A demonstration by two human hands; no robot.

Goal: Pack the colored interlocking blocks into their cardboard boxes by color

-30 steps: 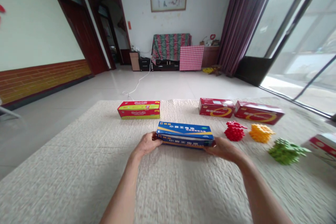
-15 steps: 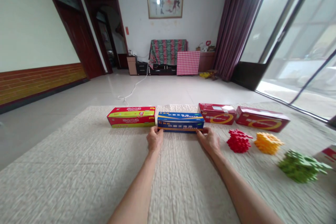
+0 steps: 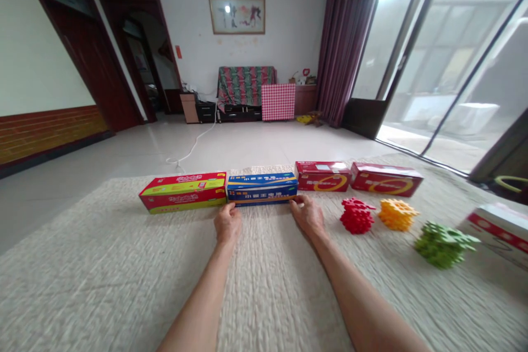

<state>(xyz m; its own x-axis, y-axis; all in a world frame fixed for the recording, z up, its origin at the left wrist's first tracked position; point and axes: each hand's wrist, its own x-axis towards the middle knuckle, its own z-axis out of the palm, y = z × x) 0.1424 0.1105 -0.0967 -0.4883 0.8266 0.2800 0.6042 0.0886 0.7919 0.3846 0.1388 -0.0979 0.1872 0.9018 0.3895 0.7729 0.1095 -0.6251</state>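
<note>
A blue box (image 3: 262,189) lies lengthwise on the pale textured cover, between a red and yellow-green box (image 3: 184,192) on its left and a dark red box (image 3: 323,177) on its right. My left hand (image 3: 227,224) is at the blue box's lower left corner, its fingers curled in against it. At the lower right corner, my right hand (image 3: 308,216) has its thumb in front and fingers by the box's end. Both hands rest low, and their fingertips are partly hidden.
A second dark red box (image 3: 386,179) continues the row. Nearer on the right stand red (image 3: 357,215), yellow (image 3: 396,214) and green (image 3: 445,244) knobbly plastic pieces. A white and red box (image 3: 501,231) is at the right edge. A white cable (image 3: 190,149) lies on the floor beyond the cover (image 3: 103,264).
The view has turned to the right, so the boxes and hands appear further left and more of the white and red box shows. Both hands remain at the blue box's lower corners.
</note>
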